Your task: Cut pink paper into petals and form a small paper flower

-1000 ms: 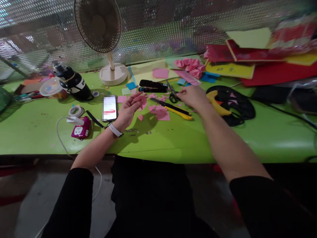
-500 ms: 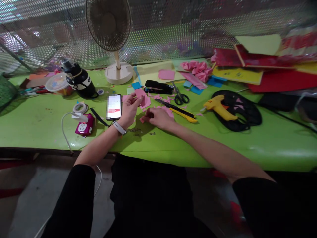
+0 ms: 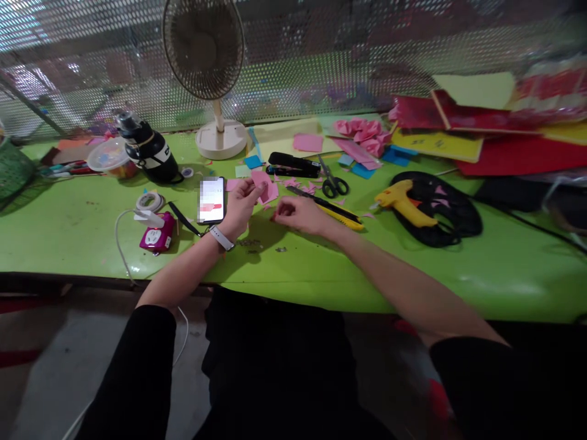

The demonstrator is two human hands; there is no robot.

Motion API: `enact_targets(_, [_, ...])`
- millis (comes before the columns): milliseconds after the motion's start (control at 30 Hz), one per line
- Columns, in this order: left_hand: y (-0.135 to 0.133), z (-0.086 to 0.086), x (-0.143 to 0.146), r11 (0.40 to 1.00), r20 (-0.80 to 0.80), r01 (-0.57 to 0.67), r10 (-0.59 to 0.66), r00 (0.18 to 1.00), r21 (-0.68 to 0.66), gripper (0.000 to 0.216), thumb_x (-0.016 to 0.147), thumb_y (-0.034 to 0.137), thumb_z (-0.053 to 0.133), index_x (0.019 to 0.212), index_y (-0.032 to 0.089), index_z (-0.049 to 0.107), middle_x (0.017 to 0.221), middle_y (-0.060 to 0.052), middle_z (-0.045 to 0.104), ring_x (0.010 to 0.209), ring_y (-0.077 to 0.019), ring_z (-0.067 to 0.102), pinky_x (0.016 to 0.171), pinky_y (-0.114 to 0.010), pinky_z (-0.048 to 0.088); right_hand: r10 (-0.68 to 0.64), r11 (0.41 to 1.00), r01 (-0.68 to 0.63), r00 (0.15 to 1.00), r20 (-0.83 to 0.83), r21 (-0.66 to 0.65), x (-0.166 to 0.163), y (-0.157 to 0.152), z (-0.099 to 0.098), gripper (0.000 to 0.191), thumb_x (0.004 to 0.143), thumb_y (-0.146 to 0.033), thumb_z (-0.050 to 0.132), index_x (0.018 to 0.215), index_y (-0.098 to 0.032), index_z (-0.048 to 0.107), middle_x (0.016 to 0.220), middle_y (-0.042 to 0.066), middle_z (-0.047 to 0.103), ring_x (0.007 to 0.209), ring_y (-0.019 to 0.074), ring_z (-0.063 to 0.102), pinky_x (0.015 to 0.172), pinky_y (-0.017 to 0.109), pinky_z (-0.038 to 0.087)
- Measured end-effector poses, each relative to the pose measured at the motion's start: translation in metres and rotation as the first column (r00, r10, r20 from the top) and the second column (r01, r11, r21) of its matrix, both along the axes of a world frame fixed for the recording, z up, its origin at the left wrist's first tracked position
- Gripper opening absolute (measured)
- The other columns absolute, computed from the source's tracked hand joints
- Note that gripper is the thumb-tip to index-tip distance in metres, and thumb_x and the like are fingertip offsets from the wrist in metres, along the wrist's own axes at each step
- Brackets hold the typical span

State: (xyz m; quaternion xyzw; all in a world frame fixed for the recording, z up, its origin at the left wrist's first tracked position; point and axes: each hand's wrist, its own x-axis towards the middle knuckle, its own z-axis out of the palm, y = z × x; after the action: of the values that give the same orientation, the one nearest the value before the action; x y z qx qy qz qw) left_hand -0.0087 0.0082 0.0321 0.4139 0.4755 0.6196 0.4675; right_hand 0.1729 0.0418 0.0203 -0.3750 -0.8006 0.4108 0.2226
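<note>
Paper, pink, shows a little left of centre in my view, pinched in the left hand; I see the thumb and fingertips brought together on its edge. A pale watch strap circles that wrist. Beside it, at mid-frame, the right hand is low over the green table, fingers curled, a small reddish bit at the tips. From my end I cannot tell whether those tips are clamped on it or only touching.

A yellow-handled cutter lies just behind the right hand, slanting from mid-frame down to the right, with pink scraps scattered above it. Higher up I have 2 more tools: a black stapler and, at its right end, scissors. Left of the left hand, a phone lies with its screen lit. Toward the right of the frame, a yellow glue gun rests on a black pad. In the upper left I make out 1 fan and a dark bottle, which looks tilted.
</note>
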Motion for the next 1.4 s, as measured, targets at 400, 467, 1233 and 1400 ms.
enact_targets(400, [-0.007,-0.002,0.008,0.953,-0.017,0.270,-0.275,0.961,-0.139,0.006,0.091,0.022,0.071,0.092,0.017,0.068,0.082,0.001,0.068,0.070,-0.0075,0.057,0.069,-0.022,0.044,0.031,0.754,0.091,0.984,-0.173,0.650,0.030,0.012,0.004,0.012,0.095,-0.032,0.067,0.096,-0.028,0.078,0.094,0.006,0.074,0.089,0.0223,0.069,0.078,0.037,0.057])
enact_targets(467, [-0.009,0.001,0.009,0.952,0.008,0.279,-0.280,0.960,-0.126,0.003,0.091,0.020,0.070,0.089,0.018,0.068,0.082,0.001,0.068,0.071,-0.0075,0.058,0.070,-0.022,0.045,0.007,0.763,0.061,0.995,-0.104,0.644,0.030,0.012,0.003,0.014,0.096,-0.033,0.065,0.099,-0.029,0.078,0.100,0.006,0.073,0.094,0.0233,0.068,0.080,0.038,0.056])
enact_targets(1233, [-0.010,-0.003,0.009,0.945,0.150,0.309,-0.292,0.945,-0.107,0.012,0.082,0.022,0.076,0.093,0.019,0.072,0.098,-0.003,0.074,0.085,-0.0129,0.067,0.080,-0.029,0.054,0.010,0.826,0.005,1.000,-0.024,0.564,0.030,0.006,0.007,0.018,0.096,-0.032,0.061,0.103,-0.028,0.077,0.108,0.009,0.069,0.098,0.0258,0.064,0.084,0.039,0.051])
enact_targets(1400, [-0.010,-0.005,0.009,0.940,0.149,0.335,-0.323,0.935,-0.064,0.008,0.085,0.023,0.076,0.090,0.018,0.072,0.092,-0.001,0.072,0.080,-0.0107,0.066,0.081,-0.029,0.053,0.028,0.826,-0.003,0.999,-0.035,0.564,0.030,0.006,0.006,0.020,0.096,-0.032,0.059,0.103,-0.029,0.077,0.109,0.009,0.068,0.099,0.0257,0.063,0.084,0.040,0.051])
